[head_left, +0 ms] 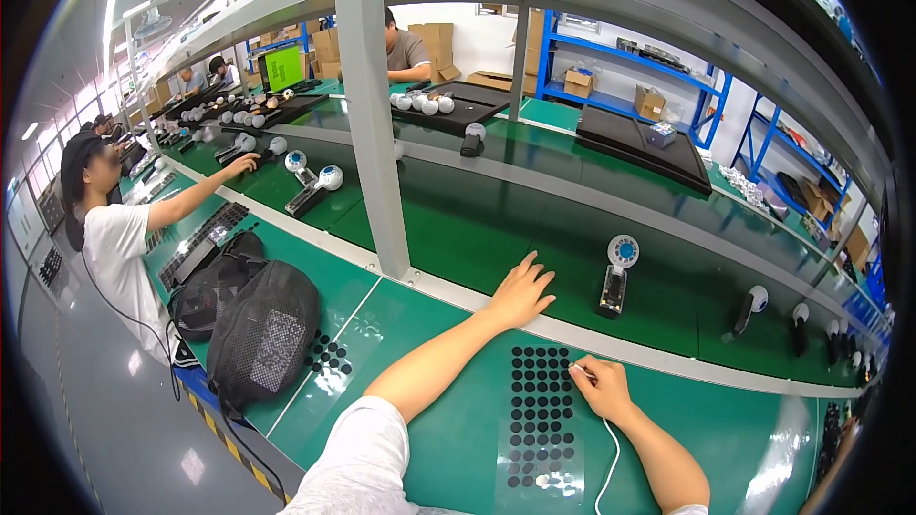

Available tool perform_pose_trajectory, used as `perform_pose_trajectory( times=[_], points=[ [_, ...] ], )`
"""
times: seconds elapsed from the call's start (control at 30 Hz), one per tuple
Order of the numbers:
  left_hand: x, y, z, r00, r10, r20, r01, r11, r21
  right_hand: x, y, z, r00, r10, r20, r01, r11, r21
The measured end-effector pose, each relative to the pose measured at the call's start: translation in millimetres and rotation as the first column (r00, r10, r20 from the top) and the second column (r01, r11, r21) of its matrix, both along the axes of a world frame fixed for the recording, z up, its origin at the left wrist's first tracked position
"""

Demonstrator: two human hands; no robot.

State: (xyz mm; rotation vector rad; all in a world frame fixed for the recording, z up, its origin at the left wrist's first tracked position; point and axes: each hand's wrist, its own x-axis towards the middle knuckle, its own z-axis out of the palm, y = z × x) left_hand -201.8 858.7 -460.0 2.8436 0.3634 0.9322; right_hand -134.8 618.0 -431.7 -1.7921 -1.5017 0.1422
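Note:
My left hand (pixel 523 294) reaches over the metal edge of the green conveyor belt (pixel 458 272), fingers spread and nothing in them. Close to the sheet of round black stickers (pixel 541 401), my right hand (pixel 603 389) pinches the end of a white cable (pixel 611 458). The cable's light tip pokes out between thumb and fingers; its exact shape is too small to tell. The cable trails down toward the table's near edge. To the right of my left hand, a device like a handheld fan (pixel 615 277), with a round white head, blue centre and dark handle, lies on the belt.
Similar fan-like devices (pixel 749 308) sit farther right on the belt, others (pixel 315 186) on its left part. A grey post (pixel 372 114) rises left of my hand. A black mesh backpack (pixel 262 334) lies on the table. At left, a co-worker's hand (pixel 243 164) reaches over the belt.

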Motion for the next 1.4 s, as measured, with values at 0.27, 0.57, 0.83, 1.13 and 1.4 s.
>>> perform_pose_trajectory(
  times=[0.27,0.57,0.83,1.13,1.4],
  points=[
    [1,-1,1,1.000,0.000,0.004,0.000,1.000,-0.004,-2,0,3,0.999,-0.008,0.049,0.008,1.000,0.014],
    [0,-1,1,0.999,0.029,-0.028,-0.029,1.000,0.003,-4,0,4,0.970,-0.081,0.231,0.037,0.982,0.186],
    [1,-4,3,0.999,0.031,-0.033,-0.030,0.999,0.015,-3,-1,5,0.964,-0.063,0.258,0.015,0.982,0.186],
    [5,-1,5,0.997,-0.033,0.063,0.032,0.999,0.012,3,3,5,0.982,-0.134,0.132,0.092,0.954,0.286],
    [-103,-42,51,0.976,-0.217,0.023,0.210,0.963,0.166,-5,11,7,0.964,-0.205,0.169,0.149,0.943,0.297]
  ],
)
